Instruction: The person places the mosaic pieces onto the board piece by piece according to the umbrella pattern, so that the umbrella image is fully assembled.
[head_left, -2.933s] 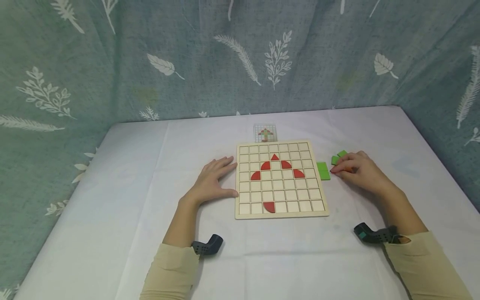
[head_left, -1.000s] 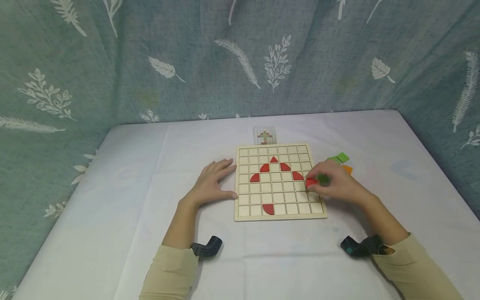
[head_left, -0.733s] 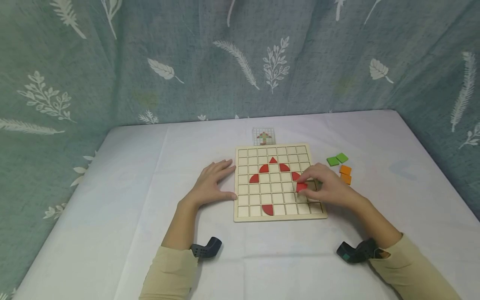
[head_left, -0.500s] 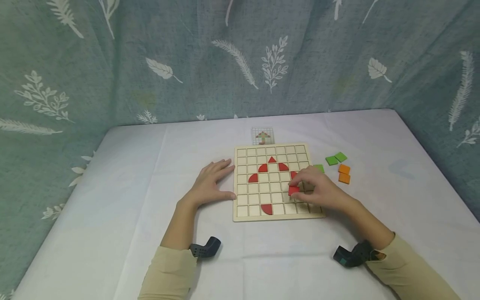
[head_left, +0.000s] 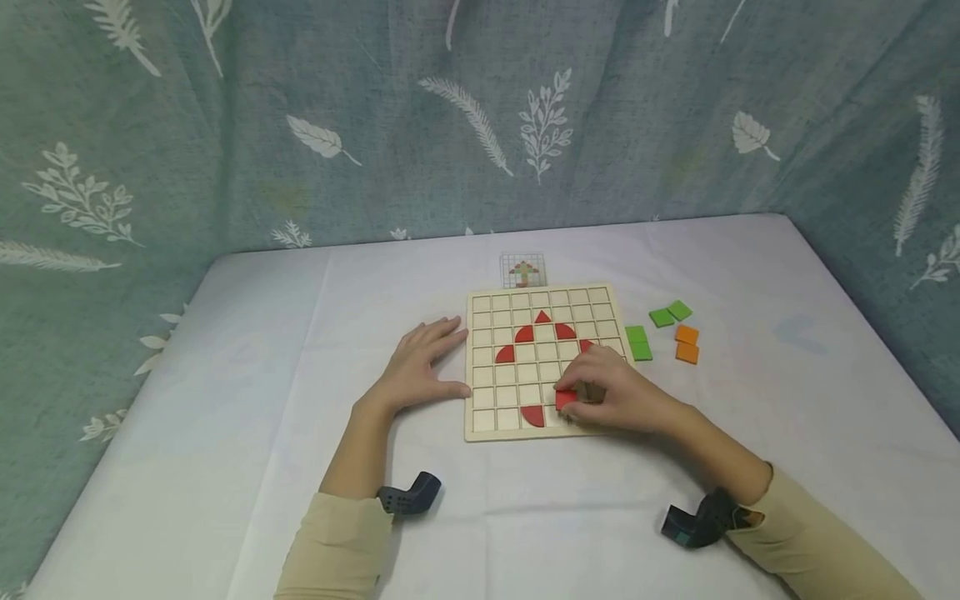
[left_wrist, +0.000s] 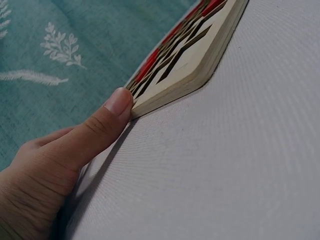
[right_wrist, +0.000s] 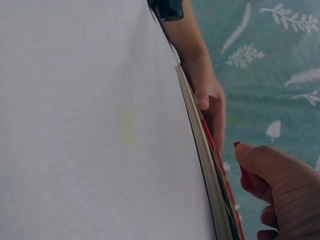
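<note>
Just right of centre in the frame, a wooden grid board lies flat on a white cloth, and over its lower part the right hand pinches a red tile between thumb and fingers. From the right wrist the tile shows raised off the board's surface, with a gap below it; from the head it appears up and to the right of a red quarter-round in the bottom row. Higher on the grid sit a red triangle and four more red quarter-rounds, two to its lower left and two to its lower right, the outermost right one partly covered by the right hand. At the board's left edge the left hand has its fingers extended and spread, gripping nothing, its thumb touching the side near the lower left corner. A small pattern card lies just above the board's top edge. Right of the board, two green tiles lie along its edge; farther right are two more green tiles, with two orange tiles just below them. Behind, across the top, hangs a leaf-printed curtain.
</note>
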